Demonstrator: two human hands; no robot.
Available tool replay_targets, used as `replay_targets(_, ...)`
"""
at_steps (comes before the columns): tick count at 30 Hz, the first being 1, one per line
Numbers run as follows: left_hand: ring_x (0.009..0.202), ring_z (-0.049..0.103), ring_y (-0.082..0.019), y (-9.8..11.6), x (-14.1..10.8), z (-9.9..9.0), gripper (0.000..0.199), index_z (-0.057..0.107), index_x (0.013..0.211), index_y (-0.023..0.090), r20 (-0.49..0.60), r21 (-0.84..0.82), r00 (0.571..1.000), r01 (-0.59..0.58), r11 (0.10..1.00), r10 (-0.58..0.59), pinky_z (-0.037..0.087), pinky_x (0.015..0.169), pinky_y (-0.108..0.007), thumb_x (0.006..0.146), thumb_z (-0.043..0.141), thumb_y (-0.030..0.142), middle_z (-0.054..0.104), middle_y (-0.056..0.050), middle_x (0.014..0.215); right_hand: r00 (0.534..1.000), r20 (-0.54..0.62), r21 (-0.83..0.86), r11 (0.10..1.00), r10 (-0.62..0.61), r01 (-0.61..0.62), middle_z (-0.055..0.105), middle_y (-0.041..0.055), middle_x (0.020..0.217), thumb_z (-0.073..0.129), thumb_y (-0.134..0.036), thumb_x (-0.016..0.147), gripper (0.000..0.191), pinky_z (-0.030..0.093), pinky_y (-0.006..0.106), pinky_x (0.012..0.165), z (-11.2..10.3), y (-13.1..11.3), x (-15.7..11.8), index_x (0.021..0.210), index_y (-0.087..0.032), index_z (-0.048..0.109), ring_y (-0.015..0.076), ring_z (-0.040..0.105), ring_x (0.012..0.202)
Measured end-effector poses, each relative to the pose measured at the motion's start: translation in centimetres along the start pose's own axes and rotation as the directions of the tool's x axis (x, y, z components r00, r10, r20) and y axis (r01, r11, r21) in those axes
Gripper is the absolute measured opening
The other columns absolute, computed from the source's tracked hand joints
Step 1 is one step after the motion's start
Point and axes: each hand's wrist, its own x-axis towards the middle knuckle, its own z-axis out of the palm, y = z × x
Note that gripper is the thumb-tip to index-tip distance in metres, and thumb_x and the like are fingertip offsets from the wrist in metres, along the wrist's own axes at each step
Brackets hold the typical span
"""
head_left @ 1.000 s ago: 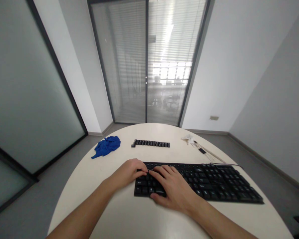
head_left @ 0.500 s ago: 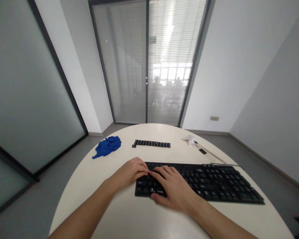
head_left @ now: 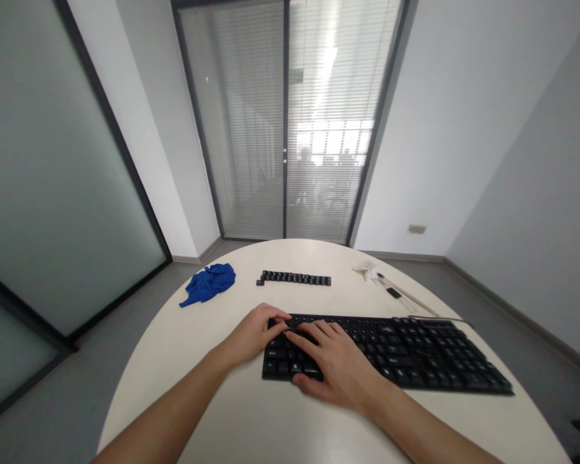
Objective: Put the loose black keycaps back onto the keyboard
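Note:
A black keyboard (head_left: 430, 354) lies across the right half of the round table (head_left: 251, 425). My left hand (head_left: 252, 335) is at its upper left corner, thumb and fingers bent towards each other in a pinch over the keys. Whatever sits between those fingertips is too dark and small to make out. My right hand (head_left: 336, 367) rests on the keyboard's left part with fingers spread, its index fingertip close to the left thumb. Beyond the keyboard, a row of loose black keycaps (head_left: 297, 278) lies on the table, one keycap (head_left: 260, 282) set slightly apart at the left end.
A crumpled blue cloth (head_left: 209, 283) lies at the back left. On the back right are a white crumpled piece (head_left: 367, 269), a thin brush-like stick (head_left: 410, 295) and a small black item with wire loops (head_left: 394, 293). The keyboard's cable (head_left: 444, 319) runs along its back edge.
My left hand has shifted slightly up, and a wider dark gap shows between its thumb and fingers. My right hand has hardly moved.

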Motion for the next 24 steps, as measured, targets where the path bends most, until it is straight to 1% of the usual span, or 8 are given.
replay_targets(2,0.104,0.062,-0.023,-0.4,0.0,0.3,0.019,0.073,0.107,0.021,-0.027,-0.011,1.0,0.009,1.0,-0.009,0.046,0.098,-0.037,0.09,0.065,0.025,0.072,-0.006,0.105,1.0,0.002,-0.003,1.0,0.003,-0.003,0.056,0.0105,0.139,0.066,-0.046,0.084,0.066,0.037,0.05,0.103,0.0,0.0,0.0,0.145,-0.028,0.049,0.0322,0.049,0.121)
replay_targets(5,0.112,0.059,-0.025,-0.9,0.0,0.5,0.023,0.07,0.11,0.02,-0.037,-0.009,0.999,0.017,1.0,-0.018,0.043,0.104,-0.04,0.087,0.068,0.025,0.07,-0.007,0.114,1.0,0.013,-0.006,1.0,0.01,-0.01,0.056,0.0105,0.137,0.066,-0.047,0.084,0.066,0.038,0.05,0.102,0.0,0.0,-0.1,0.145,-0.028,0.049,0.0327,0.049,0.121)
replay_targets(9,0.114,0.059,-0.026,-1.4,-0.1,0.7,0.031,0.066,0.116,0.02,-0.044,-0.041,0.993,0.106,0.993,-0.108,0.042,0.105,-0.042,0.085,0.069,0.025,0.068,-0.008,0.119,1.0,0.017,-0.01,1.0,0.02,-0.02,0.058,0.0108,0.135,0.067,-0.046,0.085,0.066,0.038,0.05,0.101,-0.3,-0.1,0.0,0.146,-0.029,0.049,0.0326,0.05,0.119)
replay_targets(11,0.114,0.059,-0.026,-1.4,-0.1,0.8,0.033,0.066,0.116,0.02,-0.043,-0.049,0.991,0.126,0.991,-0.128,0.042,0.106,-0.042,0.085,0.07,0.025,0.067,-0.008,0.12,1.0,0.016,-0.008,1.0,0.019,-0.019,0.057,0.0109,0.135,0.067,-0.046,0.085,0.066,0.038,0.05,0.102,-0.4,-0.2,0.0,0.146,-0.029,0.049,0.0326,0.05,0.12)
replay_targets(24,0.12,0.056,-0.028,-1.7,0.1,0.9,0.039,0.062,0.123,0.02,-0.005,-0.021,0.989,0.145,0.989,-0.145,0.04,0.11,-0.045,0.085,0.068,0.026,0.064,-0.01,0.127,1.0,0.024,-0.027,1.0,0.005,-0.005,0.058,0.0105,0.134,0.065,-0.048,0.086,0.066,0.039,0.048,0.101,-0.6,-0.2,0.0,0.147,-0.029,0.047,0.032,0.05,0.118)
